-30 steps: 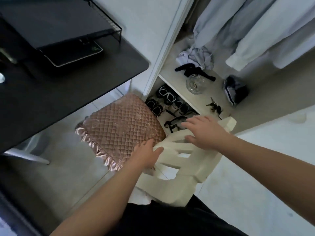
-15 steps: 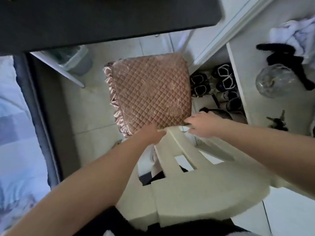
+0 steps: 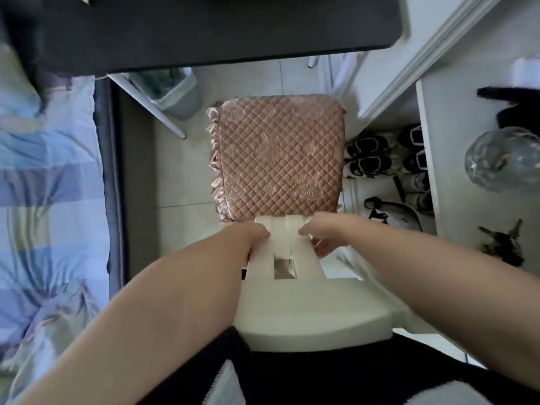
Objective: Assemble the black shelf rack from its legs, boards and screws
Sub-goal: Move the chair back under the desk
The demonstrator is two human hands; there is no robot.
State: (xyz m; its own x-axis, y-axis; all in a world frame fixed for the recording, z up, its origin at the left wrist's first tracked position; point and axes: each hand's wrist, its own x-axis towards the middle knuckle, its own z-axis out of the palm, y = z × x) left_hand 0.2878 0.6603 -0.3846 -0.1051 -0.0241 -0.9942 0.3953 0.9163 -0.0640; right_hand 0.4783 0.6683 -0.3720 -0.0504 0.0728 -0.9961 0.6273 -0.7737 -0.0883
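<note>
1. A pale tiled floor (image 3: pixel 181 182) lies between a bed with blue striped bedding (image 3: pixel 46 176) on the left and an open white cupboard shelf (image 3: pixel 455 217) on the right. One black desk top (image 3: pixel 222 30) spans the top edge.
2. Counted: one white plastic chair (image 3: pixel 309 314), one pink quilted cushion (image 3: pixel 277 159) with a frilled edge on its seat, and one grey bin (image 3: pixel 178 95) under the desk. There are at least four black-and-white shoes (image 3: pixel 368 164) (more behind are too blurred to count). One clear glass jar (image 3: pixel 502 159) and one bunch of keys (image 3: pixel 501 244) lie on the shelf.
3. Both forearms reach forward over the chair's backrest.
4. The left hand (image 3: pixel 245 238) has its fingers curled onto the left slat, low on the backrest.
5. The right hand (image 3: pixel 327 233) wraps the right slat, fingers on top, close together.
6. No part of the black shelf rack shows in this view.
</note>
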